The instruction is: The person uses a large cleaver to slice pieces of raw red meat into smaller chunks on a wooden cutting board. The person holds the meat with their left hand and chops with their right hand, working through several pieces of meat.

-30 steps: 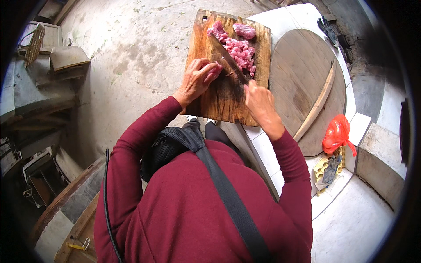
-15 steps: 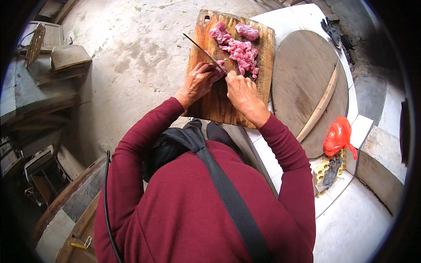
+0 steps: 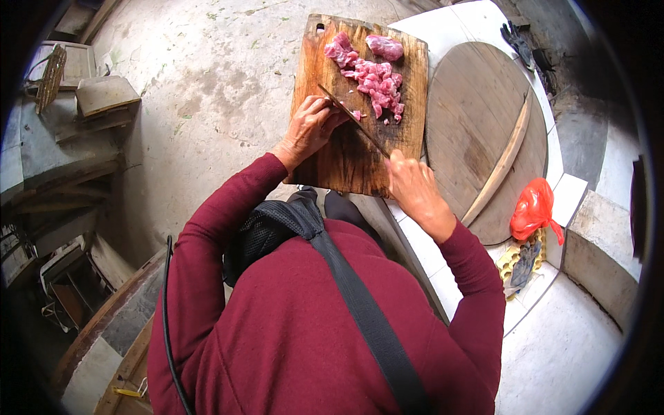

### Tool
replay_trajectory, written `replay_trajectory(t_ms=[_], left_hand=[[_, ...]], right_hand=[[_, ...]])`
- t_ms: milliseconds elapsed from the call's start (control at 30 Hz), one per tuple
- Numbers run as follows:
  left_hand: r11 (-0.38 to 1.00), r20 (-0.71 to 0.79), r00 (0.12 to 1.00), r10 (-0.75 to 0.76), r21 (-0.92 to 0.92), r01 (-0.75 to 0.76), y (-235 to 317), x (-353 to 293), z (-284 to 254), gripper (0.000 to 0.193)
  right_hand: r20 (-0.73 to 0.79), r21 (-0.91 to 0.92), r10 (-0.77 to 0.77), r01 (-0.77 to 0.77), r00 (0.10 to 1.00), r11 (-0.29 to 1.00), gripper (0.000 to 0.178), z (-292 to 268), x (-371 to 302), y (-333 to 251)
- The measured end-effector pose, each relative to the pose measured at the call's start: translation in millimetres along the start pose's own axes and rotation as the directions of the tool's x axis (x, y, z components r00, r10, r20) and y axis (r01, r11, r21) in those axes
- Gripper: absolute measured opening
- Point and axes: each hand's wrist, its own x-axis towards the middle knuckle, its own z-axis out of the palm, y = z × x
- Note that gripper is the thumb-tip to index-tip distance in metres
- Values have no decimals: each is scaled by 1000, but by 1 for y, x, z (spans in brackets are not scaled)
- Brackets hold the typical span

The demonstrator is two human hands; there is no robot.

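A worn wooden cutting board (image 3: 346,166) carries cut pink raw meat. My right hand (image 3: 418,190) grips a knife (image 3: 355,122) by its handle, the long blade slanting up and left across the board. Beside the blade, my left hand (image 3: 309,131) is closed with bent fingers on a piece of meat, mostly hidden by the fingers. One small cut bit (image 3: 357,115) lies at the blade's far side. Farther up the board are a heap of meat pieces (image 3: 377,81), a larger chunk (image 3: 340,50) and another whole chunk (image 3: 384,47).
Right of the board, a round wooden lid (image 3: 460,131) with a curved wooden bar (image 3: 501,166) lies on a white tiled counter (image 3: 453,26). A red plastic bag (image 3: 532,207) sits near the lid, and dark gloves (image 3: 519,45) lie beyond. Concrete floor (image 3: 207,83) stretches to the left.
My right hand has drawn the knife back toward the lower right, away from my left hand. A small cut bit now shows beside the blade. My left hand stays almost in place.
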Motion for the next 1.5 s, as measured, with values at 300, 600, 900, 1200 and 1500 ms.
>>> replay_trajectory(t_ms=[300, 600, 900, 1200, 1500], left_hand=[[1000, -55, 998, 24, 12, -23, -1, -3, 2, 13], [1000, -56, 998, -10, 21, 11, -4, -6, 2, 15], [1000, -19, 999, -26, 16, 26, -2, -7, 2, 17], [995, -94, 995, 45, 91, -37, -4, -11, -3, 19], [999, -63, 998, 11, 42, -9, -4, -12, -3, 15]], right_hand=[[-331, -41, -168, 164, 928, 986, 23, 19, 79, -24], [-117, 143, 30, -13, 993, 990, 16, -10, 9, -3], [-336, 32, -224, 249, 915, 968, 45, 33, 55, -14], [-90, 293, 35, -7, 995, 956, 20, 6, 40, -5], [-67, 196, 43, -29, 997, 980, 21, -6, 0, -9]])
